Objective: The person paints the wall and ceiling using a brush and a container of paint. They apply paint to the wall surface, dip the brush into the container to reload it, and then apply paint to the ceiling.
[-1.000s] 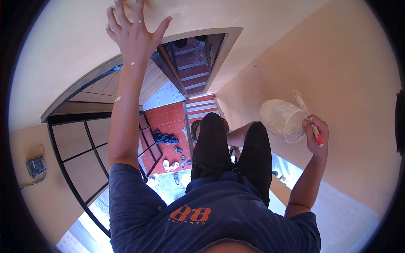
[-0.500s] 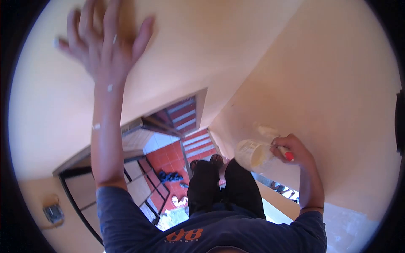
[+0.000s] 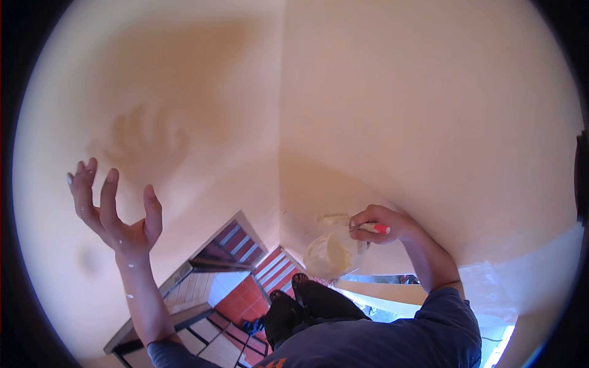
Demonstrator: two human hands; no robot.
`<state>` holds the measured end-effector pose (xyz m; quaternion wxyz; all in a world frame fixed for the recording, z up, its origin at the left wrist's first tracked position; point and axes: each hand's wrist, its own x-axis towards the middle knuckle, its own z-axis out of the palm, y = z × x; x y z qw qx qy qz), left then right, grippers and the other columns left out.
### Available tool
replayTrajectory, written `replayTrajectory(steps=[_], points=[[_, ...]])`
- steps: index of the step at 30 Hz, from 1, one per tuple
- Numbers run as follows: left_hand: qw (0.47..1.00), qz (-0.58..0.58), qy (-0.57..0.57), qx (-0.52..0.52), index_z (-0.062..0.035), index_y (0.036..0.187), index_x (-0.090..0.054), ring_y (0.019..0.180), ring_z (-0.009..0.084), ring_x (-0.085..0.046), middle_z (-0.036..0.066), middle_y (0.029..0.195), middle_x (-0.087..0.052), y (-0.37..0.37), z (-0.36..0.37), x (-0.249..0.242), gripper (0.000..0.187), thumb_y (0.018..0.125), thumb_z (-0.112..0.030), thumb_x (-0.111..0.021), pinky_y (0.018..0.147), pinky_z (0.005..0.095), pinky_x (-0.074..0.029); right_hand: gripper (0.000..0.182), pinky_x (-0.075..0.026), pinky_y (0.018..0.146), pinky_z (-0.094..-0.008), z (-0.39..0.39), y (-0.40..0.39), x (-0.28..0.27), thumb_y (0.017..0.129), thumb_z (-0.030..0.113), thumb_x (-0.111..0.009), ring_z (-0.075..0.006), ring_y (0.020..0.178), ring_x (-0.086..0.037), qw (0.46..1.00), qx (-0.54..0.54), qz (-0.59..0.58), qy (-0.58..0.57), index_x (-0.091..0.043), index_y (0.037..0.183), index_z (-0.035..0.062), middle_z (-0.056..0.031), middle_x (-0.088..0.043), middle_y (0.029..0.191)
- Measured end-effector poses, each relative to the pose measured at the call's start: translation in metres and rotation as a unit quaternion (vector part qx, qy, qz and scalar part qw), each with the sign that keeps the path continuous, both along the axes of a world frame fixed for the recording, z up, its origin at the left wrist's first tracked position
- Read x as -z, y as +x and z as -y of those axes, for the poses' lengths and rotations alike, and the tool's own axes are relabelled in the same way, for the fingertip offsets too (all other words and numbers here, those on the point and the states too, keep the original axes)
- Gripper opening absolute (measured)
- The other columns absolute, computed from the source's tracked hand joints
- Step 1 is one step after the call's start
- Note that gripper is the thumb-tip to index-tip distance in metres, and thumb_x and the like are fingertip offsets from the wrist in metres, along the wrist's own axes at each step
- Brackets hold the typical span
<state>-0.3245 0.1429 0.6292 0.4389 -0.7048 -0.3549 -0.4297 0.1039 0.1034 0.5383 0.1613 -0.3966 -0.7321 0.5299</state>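
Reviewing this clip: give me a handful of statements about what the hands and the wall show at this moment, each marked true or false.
1. The right hand holds a paintbrush with a red-tipped handle together with a clear plastic container of pale paint. True.
2. The left hand grips a paint roller. False: it is open, fingers spread, holding nothing.
3. The left hand casts a shadow on the peach-coloured wall. True: a hand-shaped shadow shows above it.
4. The container is full of red paint. False: what shows in it is cream-coloured.
5. The red tiled floor lies far below the person's dark trouser legs. True.
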Motion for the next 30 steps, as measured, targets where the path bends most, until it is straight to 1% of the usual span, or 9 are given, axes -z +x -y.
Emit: replayTrajectory(steps=[3,4,5,7,9,12,24,28,30], points=[[0.994,-0.004,-0.033,0.109,-0.0036,0.118,-0.052,0.114,0.0384,-0.051,0.019,0.122,-0.049,0.025,-0.008,-0.019,0.045,0.078,-0.016,-0.067,0.101,0.0571,-0.035,0.014,-0.047,0.055,-0.0269,0.001,0.004,0.002,0.090,0.011,-0.059,-0.0112,0.058,-0.057,0.993,-0.038,-0.049,0.103,-0.058,0.081,0.0005,-0.0056,-0.056,0.066],[0.983,-0.047,-0.093,0.150,-0.0044,0.117,-0.053,0.114,0.0372,-0.052,0.019,0.119,-0.050,0.029,-0.011,-0.020,0.045,0.076,-0.014,-0.068,0.101,0.0570,-0.035,0.015,-0.049,0.055,-0.0249,0.006,0.001,-0.003,0.091,0.013,-0.058,-0.0097,0.060,-0.059,0.998,-0.015,-0.044,0.029,-0.058,0.082,0.0008,-0.0027,-0.056,0.067],[0.966,-0.088,-0.151,0.189,-0.0051,0.116,-0.053,0.113,0.0360,-0.053,0.019,0.117,-0.052,0.023,-0.016,-0.004,0.046,0.074,-0.012,-0.068,0.100,0.0569,-0.036,0.015,-0.049,0.055,-0.0249,0.008,-0.011,0.013,0.091,0.013,-0.058,-0.0097,0.060,-0.059,0.999,-0.009,-0.035,0.038,-0.058,0.082,0.0008,-0.0027,-0.056,0.067],[0.958,-0.111,-0.163,0.210,-0.0088,0.117,-0.055,0.110,0.0322,-0.055,0.016,0.115,-0.054,0.042,-0.023,-0.011,0.047,0.073,-0.013,-0.070,0.100,0.0557,-0.037,0.018,-0.048,0.052,-0.0239,0.013,-0.013,0.018,0.092,0.016,-0.058,-0.0087,0.059,-0.059,0.996,0.067,-0.048,-0.045,-0.058,0.082,0.0013,-0.0018,-0.056,0.066],[0.898,-0.264,-0.246,0.251,-0.0121,0.119,-0.054,0.102,0.0290,-0.057,0.012,0.114,-0.055,0.065,-0.035,-0.031,0.048,0.074,-0.017,-0.069,0.096,0.0497,-0.042,0.019,-0.048,0.052,-0.0235,0.011,-0.012,0.015,0.092,0.018,-0.058,-0.0084,0.057,-0.059,0.997,0.056,-0.040,-0.034,-0.057,0.082,0.0017,-0.0014,-0.055,0.065],[0.866,-0.321,-0.261,0.281,-0.0133,0.121,-0.053,0.094,0.0279,-0.058,0.011,0.111,-0.055,0.093,-0.064,-0.051,0.047,0.076,-0.020,-0.068,0.089,0.0428,-0.046,0.019,-0.047,0.050,-0.0233,0.014,-0.015,0.005,0.092,0.019,-0.058,-0.0082,0.053,-0.058,0.997,0.056,-0.048,-0.015,-0.057,0.081,0.0027,-0.0007,-0.055,0.063],[0.897,-0.272,-0.220,0.271,-0.0096,0.114,-0.055,0.093,0.0244,-0.059,0.008,0.107,-0.057,0.102,-0.170,-0.093,0.042,0.078,-0.027,-0.067,0.074,0.0374,-0.050,0.020,-0.046,0.049,-0.0245,0.027,-0.034,-0.019,0.090,0.017,-0.058,-0.0073,0.056,-0.054,0.992,0.086,-0.090,0.026,-0.055,0.077,0.0026,0.0004,-0.049,0.062],[0.914,-0.233,-0.150,0.295,-0.0070,0.101,-0.056,0.089,0.0271,-0.059,0.009,0.102,-0.057,0.090,-0.177,-0.063,0.043,0.069,-0.030,-0.074,0.071,0.0373,-0.050,0.022,-0.042,0.049,-0.0231,0.029,-0.040,-0.016,0.090,0.017,-0.058,-0.0065,0.055,-0.049,0.986,0.089,-0.097,0.102,-0.052,0.074,0.0034,0.0017,-0.048,0.062],[0.925,-0.202,-0.162,0.279,-0.0082,0.092,-0.055,0.086,0.0264,-0.058,0.009,0.096,-0.057,0.088,-0.179,-0.037,0.043,0.064,-0.033,-0.077,0.067,0.0371,-0.049,0.021,-0.041,0.056,-0.0250,0.036,-0.045,-0.019,0.089,0.014,-0.058,-0.0078,0.061,-0.050,0.985,0.136,-0.087,0.058,-0.053,0.074,0.0013,0.0003,-0.049,0.065]])
